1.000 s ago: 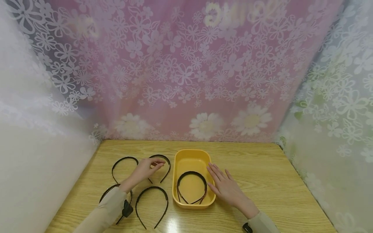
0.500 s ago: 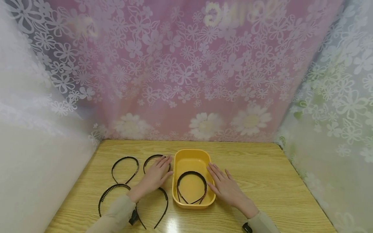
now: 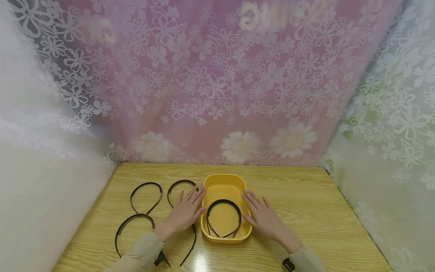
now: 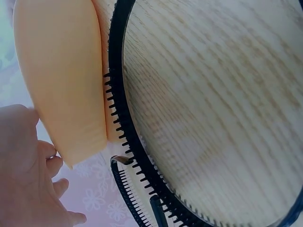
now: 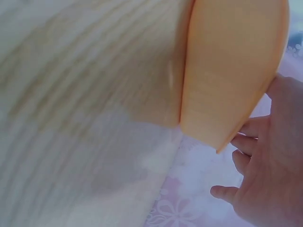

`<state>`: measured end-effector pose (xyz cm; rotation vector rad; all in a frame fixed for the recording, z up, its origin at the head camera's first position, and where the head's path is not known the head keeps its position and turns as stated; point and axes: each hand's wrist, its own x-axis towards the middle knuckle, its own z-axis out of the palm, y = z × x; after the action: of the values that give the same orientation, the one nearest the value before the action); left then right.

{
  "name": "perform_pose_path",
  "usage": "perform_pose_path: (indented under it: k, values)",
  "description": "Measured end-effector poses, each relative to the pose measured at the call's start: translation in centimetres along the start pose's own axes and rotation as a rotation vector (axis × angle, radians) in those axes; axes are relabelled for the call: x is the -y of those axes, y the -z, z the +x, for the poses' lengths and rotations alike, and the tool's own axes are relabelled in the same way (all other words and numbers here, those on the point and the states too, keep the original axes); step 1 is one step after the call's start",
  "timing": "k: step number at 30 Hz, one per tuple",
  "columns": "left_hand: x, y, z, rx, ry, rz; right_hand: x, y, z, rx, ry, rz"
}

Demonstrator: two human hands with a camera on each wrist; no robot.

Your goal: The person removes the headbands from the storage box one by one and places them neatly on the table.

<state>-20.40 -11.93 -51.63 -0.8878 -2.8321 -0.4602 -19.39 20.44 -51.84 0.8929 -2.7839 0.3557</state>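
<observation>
A yellow plastic tray [image 3: 219, 190] stands on the wooden table, its outer wall [image 4: 61, 71] near in the left wrist view. Inside its front half lies at least one black toothed headband [image 3: 224, 201]. My left hand [image 3: 185, 213] rests its straight fingertips on the tray's left rim. On the opposite rim lie the extended fingers of my right hand [image 3: 266, 221], and the right wrist view has that hand [image 5: 270, 165] beside the tray wall [image 5: 232, 61]. Neither hand holds a headband. Beneath my left arm, a front headband [image 3: 193, 243] is partly hidden.
Left of the tray, more black headbands lie on the table [image 3: 292, 189]: one at back left [image 3: 149, 183], one at back right [image 3: 180, 181] partly behind my left fingers, one at front left [image 3: 134, 217]. Floral curtains [image 3: 217, 87] enclose the table's back and sides.
My left hand has moved right, from above the back-right headband to the tray's left rim, its bent fingers straightening. My right hand and the tray have stayed put.
</observation>
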Motion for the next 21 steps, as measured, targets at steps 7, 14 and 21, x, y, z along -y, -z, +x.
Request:
perform_pose_path:
  k: [7,14,21]
  values:
    - [0.1,-0.2,-0.1,-0.024,-0.028,-0.001,-0.4,1.1,1.3,-0.034,0.043,0.010]
    - [0.3,-0.3,0.1,-0.011,-0.031,0.025,-0.1,2.8,3.9,-0.093,0.010,0.214]
    - [0.5,-0.7,0.2,0.012,-0.017,0.046,-0.5,3.5,6.4,0.032,-0.090,0.564]
